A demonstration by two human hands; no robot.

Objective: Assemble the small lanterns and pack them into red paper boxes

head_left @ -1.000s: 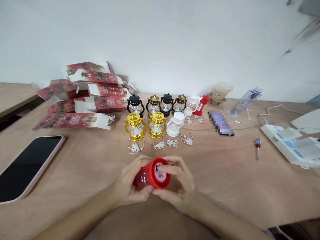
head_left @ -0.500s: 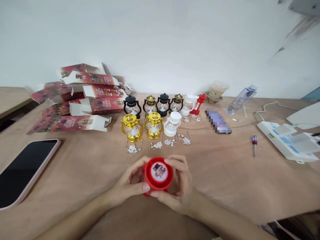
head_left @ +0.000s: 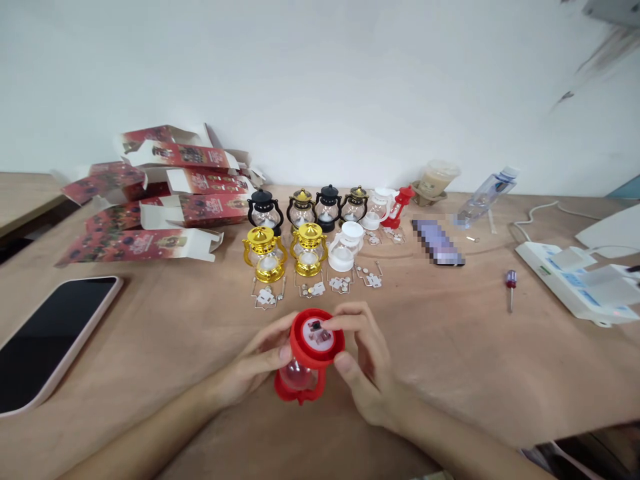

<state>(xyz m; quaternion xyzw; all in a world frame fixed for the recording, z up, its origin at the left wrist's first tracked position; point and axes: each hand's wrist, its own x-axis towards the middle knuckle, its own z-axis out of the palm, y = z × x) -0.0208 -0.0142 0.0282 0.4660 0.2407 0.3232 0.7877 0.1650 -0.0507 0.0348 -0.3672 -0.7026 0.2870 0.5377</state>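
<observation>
Gripped upside down between left hand (head_left: 260,363) and right hand (head_left: 363,370), red lantern (head_left: 306,357) with open base and fingertips (head_left: 334,325) at its battery slot; more lanterns (head_left: 305,230) waiting just beyond, cover apparently unfitted.

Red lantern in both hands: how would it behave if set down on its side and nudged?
The red lantern looks like light, rigid plastic, so it should shift easily. Its round base and clear globe suggest it may roll. The open underside shows small loose-looking parts, possibly fragile.
</observation>
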